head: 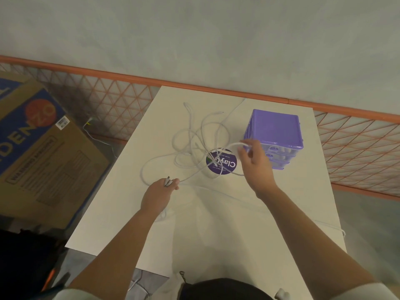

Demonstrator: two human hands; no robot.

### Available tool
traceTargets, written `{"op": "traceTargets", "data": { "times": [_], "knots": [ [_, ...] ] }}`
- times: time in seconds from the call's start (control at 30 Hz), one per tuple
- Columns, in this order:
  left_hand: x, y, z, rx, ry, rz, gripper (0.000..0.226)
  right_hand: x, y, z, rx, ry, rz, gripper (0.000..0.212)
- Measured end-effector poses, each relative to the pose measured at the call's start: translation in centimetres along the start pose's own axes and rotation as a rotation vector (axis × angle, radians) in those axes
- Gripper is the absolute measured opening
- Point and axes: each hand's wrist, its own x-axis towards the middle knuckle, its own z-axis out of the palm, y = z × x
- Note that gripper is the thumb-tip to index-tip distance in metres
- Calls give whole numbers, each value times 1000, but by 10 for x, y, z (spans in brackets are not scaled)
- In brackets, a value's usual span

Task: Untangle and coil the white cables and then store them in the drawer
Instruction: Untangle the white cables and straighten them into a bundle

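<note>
A tangle of white cables (194, 144) lies spread over the far half of the white table (205, 230). My left hand (159, 194) pinches cable plug ends between its fingers near the tangle's front left. My right hand (255, 161) is raised over the table and holds a loop of white cable lifted from the tangle. A purple drawer unit (276, 135) stands at the right of the tangle, just behind my right hand, with its drawers shut. One cable strand trails across the table to its right edge (337, 229).
A round purple sticker (225, 164) lies on the table under the cables. A large cardboard box (36, 144) stands on the floor at the left. An orange mesh fence (357, 144) runs behind the table. A thin wire lies on the floor beside the box.
</note>
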Motion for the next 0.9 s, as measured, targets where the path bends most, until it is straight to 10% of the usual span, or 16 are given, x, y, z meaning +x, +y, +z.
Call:
{"op": "traceTargets", "data": {
  "times": [0.2, 0.43, 0.7, 0.9],
  "knots": [
    [2, -1, 3, -9, 32, -30, 34, -3, -10, -24, -127, 106, -341, 25],
    [7, 3, 7, 6, 43, -28, 32, -14, 3, -38, 71, 102, -29, 9],
    [14, 5, 10, 45, 52, -24, 33, -4, 6, -67, -540, 295, -501, 21],
    [17, 8, 11, 75, 31, -26, 34, -7, 47, -62, -683, 246, -369, 7]
  ]
}}
